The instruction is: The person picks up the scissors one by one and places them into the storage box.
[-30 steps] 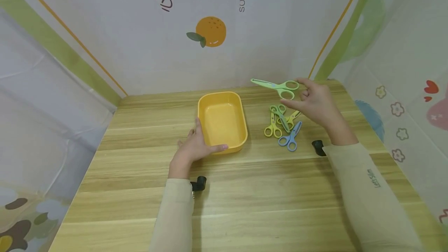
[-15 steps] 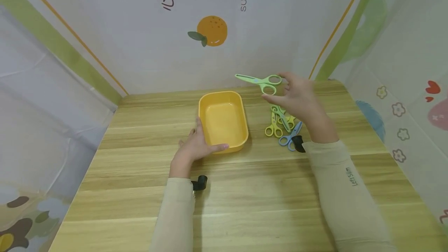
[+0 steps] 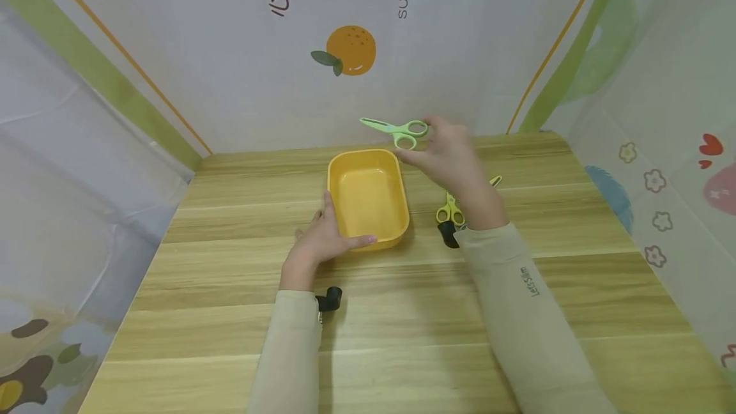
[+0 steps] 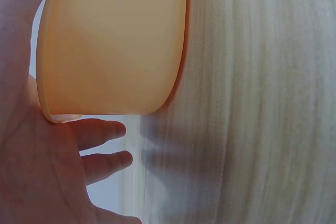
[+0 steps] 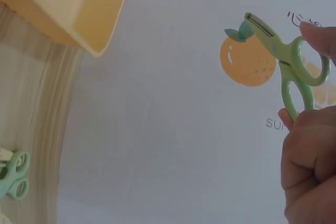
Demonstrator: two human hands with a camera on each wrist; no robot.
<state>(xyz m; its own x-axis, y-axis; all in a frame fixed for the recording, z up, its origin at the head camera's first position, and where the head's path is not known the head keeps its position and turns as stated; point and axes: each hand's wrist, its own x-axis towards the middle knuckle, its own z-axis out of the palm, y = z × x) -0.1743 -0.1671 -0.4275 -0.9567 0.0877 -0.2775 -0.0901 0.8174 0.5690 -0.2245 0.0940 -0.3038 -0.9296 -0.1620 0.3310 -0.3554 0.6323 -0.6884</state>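
A yellow plastic box [image 3: 370, 203] stands on the wooden table. My left hand [image 3: 317, 238] rests at its near left corner, thumb along the near rim. In the left wrist view several straight fingers [image 4: 102, 166] extend below the box wall [image 4: 115, 51]. My right hand [image 3: 451, 155] pinches light green scissors [image 3: 393, 128] by the finger loops. They are held in the air by the box's far right corner, tips pointing left. The right wrist view shows the scissors [image 5: 286, 53] with thumb and finger at the two loops.
Yellow scissors [image 3: 450, 213] lie on the table right of the box, with others mostly hidden under my right arm. Another green pair [image 5: 16, 177] shows in the right wrist view. A printed white curtain [image 3: 276, 82] hangs behind the table [image 3: 402, 337].
My right hand has carried the green scissors left from above the scissors pile to the box's far right corner. My left hand and the box have stayed in place.
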